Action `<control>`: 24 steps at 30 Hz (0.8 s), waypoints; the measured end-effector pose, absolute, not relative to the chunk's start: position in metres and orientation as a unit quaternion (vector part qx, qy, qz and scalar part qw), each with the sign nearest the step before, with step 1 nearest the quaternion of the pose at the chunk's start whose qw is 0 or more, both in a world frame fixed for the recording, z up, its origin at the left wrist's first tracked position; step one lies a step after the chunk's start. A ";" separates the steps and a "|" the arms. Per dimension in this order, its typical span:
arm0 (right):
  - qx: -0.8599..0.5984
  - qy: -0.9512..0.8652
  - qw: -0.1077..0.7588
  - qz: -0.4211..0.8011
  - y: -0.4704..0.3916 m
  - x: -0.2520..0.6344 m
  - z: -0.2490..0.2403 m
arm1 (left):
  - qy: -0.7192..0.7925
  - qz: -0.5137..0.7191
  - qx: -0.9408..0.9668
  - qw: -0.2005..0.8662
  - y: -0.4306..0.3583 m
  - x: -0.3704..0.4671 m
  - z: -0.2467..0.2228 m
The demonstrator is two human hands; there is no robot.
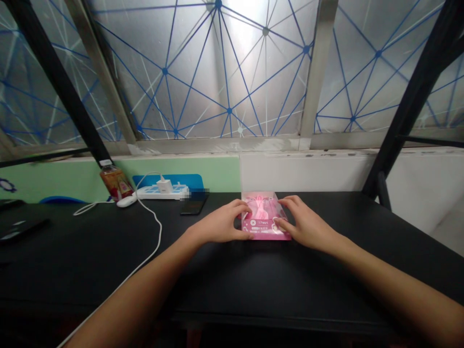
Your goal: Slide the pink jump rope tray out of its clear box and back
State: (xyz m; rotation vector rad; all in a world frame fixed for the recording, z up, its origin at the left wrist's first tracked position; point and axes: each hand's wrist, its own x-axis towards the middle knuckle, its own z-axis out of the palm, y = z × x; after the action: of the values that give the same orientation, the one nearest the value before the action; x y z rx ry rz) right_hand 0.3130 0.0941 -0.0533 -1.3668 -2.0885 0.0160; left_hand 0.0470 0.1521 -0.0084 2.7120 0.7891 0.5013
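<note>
Together, the half-open hands (226,222) (308,223) touch the pink box's (266,229) opposite sides on the black table (224,285).

Light: diffuse, through the frosted window (203,67); brightest patch at 12 o'clock, nearly washed out. Desk (224,285) much dimmer, fading to near black at 6 o'clock. Soft, faint shadows beneath the hands. Small pale highlights on the pink box (266,229); its fine print soft, mostly unreadable. Wide-angle distortion: black bars (54,72) lean outward at 10 and 2 o'clock; forearms (145,280) stretched toward 7 and 4. Blocky pixelation over the ends of the power strip (159,194) and phone (194,205).
</note>
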 end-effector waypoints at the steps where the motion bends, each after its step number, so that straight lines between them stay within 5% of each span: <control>1: -0.516 -0.796 0.316 0.011 0.093 0.314 -0.051 | 0.273 0.172 0.937 0.131 0.152 0.047 -0.008; 24: -0.483 -0.825 0.290 0.043 0.097 0.320 -0.049 | 0.330 0.180 0.925 0.047 0.163 0.050 -0.020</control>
State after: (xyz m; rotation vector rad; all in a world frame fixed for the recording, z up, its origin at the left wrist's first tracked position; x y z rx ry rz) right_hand 0.3196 0.0974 -0.0491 -1.2882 -2.2006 0.1142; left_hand 0.0500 0.1633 -0.0201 2.8227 1.0065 0.5492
